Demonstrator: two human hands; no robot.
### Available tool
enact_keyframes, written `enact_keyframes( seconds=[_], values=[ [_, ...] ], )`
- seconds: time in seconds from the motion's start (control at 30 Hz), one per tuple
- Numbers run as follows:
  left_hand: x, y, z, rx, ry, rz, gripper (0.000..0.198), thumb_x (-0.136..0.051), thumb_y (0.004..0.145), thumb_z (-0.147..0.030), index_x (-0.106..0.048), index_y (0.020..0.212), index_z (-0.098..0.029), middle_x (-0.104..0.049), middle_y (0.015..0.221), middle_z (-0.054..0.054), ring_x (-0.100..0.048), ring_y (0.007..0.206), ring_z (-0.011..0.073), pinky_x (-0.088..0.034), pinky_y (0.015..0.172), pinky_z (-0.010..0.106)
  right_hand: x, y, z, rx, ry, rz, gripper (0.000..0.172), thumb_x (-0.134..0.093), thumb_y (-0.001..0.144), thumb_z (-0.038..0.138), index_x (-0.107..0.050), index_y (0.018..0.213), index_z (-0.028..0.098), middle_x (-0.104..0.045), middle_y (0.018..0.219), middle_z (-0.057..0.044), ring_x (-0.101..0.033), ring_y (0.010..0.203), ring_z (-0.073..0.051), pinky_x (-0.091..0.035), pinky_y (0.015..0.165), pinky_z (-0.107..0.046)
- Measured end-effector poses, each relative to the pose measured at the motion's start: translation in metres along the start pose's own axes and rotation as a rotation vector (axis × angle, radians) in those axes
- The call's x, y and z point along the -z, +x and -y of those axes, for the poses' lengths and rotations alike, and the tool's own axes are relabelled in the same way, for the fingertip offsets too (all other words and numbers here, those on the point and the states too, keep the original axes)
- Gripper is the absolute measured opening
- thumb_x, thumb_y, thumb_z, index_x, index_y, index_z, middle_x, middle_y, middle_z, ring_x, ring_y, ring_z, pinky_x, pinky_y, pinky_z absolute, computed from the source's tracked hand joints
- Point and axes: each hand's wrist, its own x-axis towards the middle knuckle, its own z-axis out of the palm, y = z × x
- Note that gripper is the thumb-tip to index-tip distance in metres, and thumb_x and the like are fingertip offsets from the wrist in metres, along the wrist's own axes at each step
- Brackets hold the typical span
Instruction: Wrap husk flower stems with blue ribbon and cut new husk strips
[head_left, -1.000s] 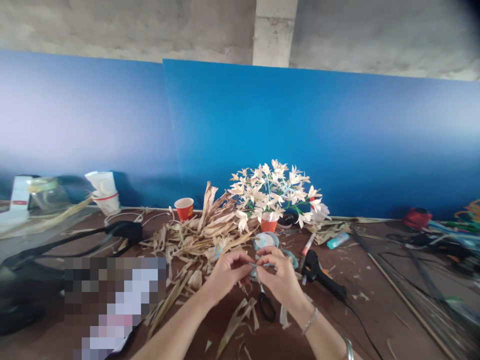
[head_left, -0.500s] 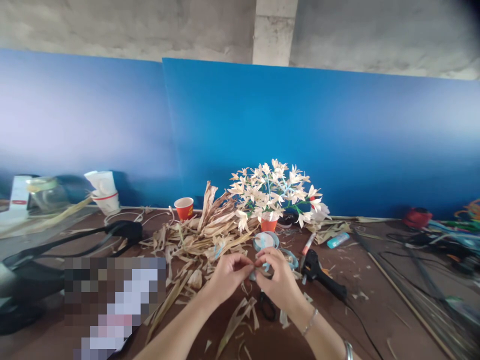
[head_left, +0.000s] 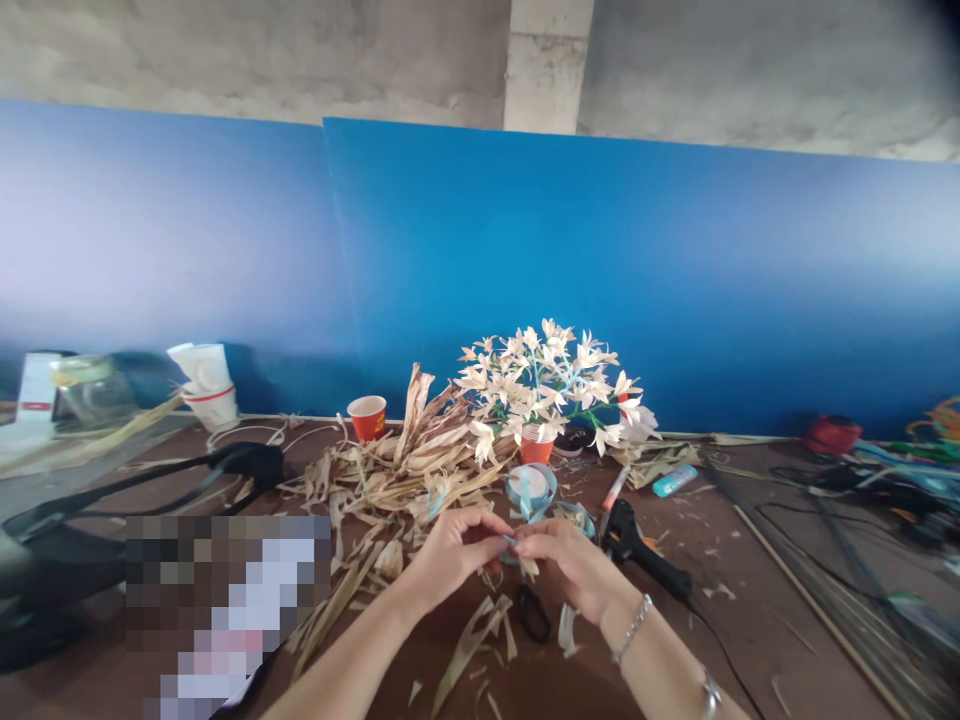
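Observation:
My left hand (head_left: 459, 552) and my right hand (head_left: 568, 562) meet above the table, thumbs and fingertips pinched together. Between them is a small bit of light-blue tape (head_left: 510, 540). A pale husk piece (head_left: 529, 568) pokes out below the right fingertips; the fingers hide most of it. Just beyond the hands lies a roll of light-blue tape (head_left: 553, 484). Black scissor handles (head_left: 535, 614) show under the right hand. Behind stands a bunch of cream husk flowers (head_left: 517, 385) in a red paper cup (head_left: 537, 450).
Dried corn husks (head_left: 442, 425) and scraps cover the table left of the flowers. A black glue gun (head_left: 645, 555) with a cord lies at the right, near a blue tube (head_left: 675, 481). Another red cup (head_left: 368, 418) stands farther back. A blue panel (head_left: 480, 250) closes off the rear.
My right hand has turned over and lowered, its fingers now lying flatter toward the left fingertips. The husk piece shows below them now. My left hand has hardly moved.

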Motion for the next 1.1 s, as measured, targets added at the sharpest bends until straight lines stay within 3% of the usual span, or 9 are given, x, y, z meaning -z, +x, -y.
enact_keyframes(
  seconds=[0.23,0.3,0.37,0.5,0.67,0.77,0.87,0.97,1.1],
  values=[
    [-0.001,-0.002,-0.002,-0.010,0.073,0.012,0.015,-0.062,0.069,-0.030,-0.060,0.069,-0.014,-0.056,0.057,0.000,-0.049,0.048,0.0094,-0.037,0.048,0.021,-0.001,0.000,0.003,-0.004,-0.128,-0.065,0.011,-0.051,0.061,0.018,-0.054,0.051,0.016,-0.047,0.048,0.004,-0.041,0.049,-0.010,-0.033,0.053,-0.023],
    [-0.001,0.000,0.000,0.005,0.096,-0.029,0.017,-0.061,0.070,-0.031,-0.060,0.070,-0.014,-0.055,0.056,-0.001,-0.048,0.046,0.0092,-0.036,0.046,0.021,-0.004,0.000,0.003,0.093,-0.349,-0.185,0.007,-0.053,0.062,0.018,-0.059,0.064,0.016,-0.055,0.059,0.002,-0.047,0.057,-0.012,-0.035,0.056,-0.024],
    [0.000,0.002,0.004,0.011,0.119,-0.080,0.018,-0.061,0.069,-0.032,-0.059,0.071,-0.014,-0.055,0.055,-0.001,-0.047,0.045,0.0092,-0.036,0.045,0.021,-0.007,0.000,0.001,0.280,-0.614,-0.305,0.016,-0.054,0.062,0.017,-0.060,0.077,0.017,-0.059,0.074,-0.001,-0.052,0.071,-0.016,-0.038,0.064,-0.026],
    [-0.001,0.005,0.008,0.001,0.160,-0.123,0.018,-0.061,0.069,-0.032,-0.060,0.069,-0.014,-0.055,0.055,-0.001,-0.046,0.044,0.0091,-0.035,0.043,0.021,-0.014,-0.003,-0.003,0.607,-1.015,-0.423,0.018,-0.053,0.061,0.008,-0.055,0.075,0.019,-0.057,0.083,-0.004,-0.050,0.083,-0.020,-0.037,0.074,-0.031],
    [-0.002,0.007,0.010,0.044,0.140,-0.156,0.020,-0.063,0.065,-0.034,-0.059,0.066,-0.014,-0.053,0.049,-0.003,-0.046,0.041,0.0097,-0.034,0.041,0.021,-0.018,-0.005,-0.003,0.682,-1.237,-0.557,0.011,-0.053,0.067,0.009,-0.055,0.067,0.020,-0.057,0.084,-0.004,-0.050,0.086,-0.021,-0.034,0.072,-0.033],
    [0.000,0.008,0.010,0.057,0.048,-0.129,0.024,-0.066,0.062,-0.036,-0.060,0.070,-0.015,-0.054,0.049,-0.002,-0.048,0.042,0.0104,-0.037,0.043,0.022,-0.017,-0.004,-0.003,0.701,-1.225,-0.565,0.011,-0.053,0.068,0.010,-0.056,0.066,0.020,-0.058,0.085,-0.004,-0.050,0.087,-0.021,-0.034,0.072,-0.033],
    [0.003,0.008,0.008,0.033,0.018,-0.098,0.025,-0.068,0.062,-0.036,-0.063,0.075,-0.015,-0.055,0.051,-0.002,-0.049,0.044,0.0106,-0.038,0.045,0.022,-0.014,-0.002,-0.002,0.667,-1.059,-0.505,0.013,-0.052,0.067,0.009,-0.059,0.064,0.020,-0.059,0.084,-0.004,-0.051,0.086,-0.020,-0.036,0.074,-0.033],
    [0.005,0.007,0.007,0.030,0.031,-0.068,0.023,-0.068,0.063,-0.034,-0.063,0.073,-0.014,-0.057,0.051,-0.001,-0.051,0.046,0.0112,-0.039,0.047,0.023,-0.009,0.002,-0.002,0.518,-0.774,-0.388,0.012,-0.053,0.066,0.012,-0.060,0.060,0.019,-0.058,0.084,-0.004,-0.053,0.082,-0.018,-0.040,0.074,-0.030],
    [0.005,0.004,0.002,0.037,0.028,-0.022,0.020,-0.067,0.064,-0.033,-0.061,0.069,-0.015,-0.057,0.052,-0.001,-0.052,0.047,0.0114,-0.040,0.049,0.023,-0.004,0.004,-0.002,0.247,-0.382,-0.221,0.009,-0.054,0.064,0.017,-0.061,0.058,0.015,-0.057,0.085,-0.004,-0.051,0.067,-0.013,-0.039,0.059,-0.024]
  ],
)
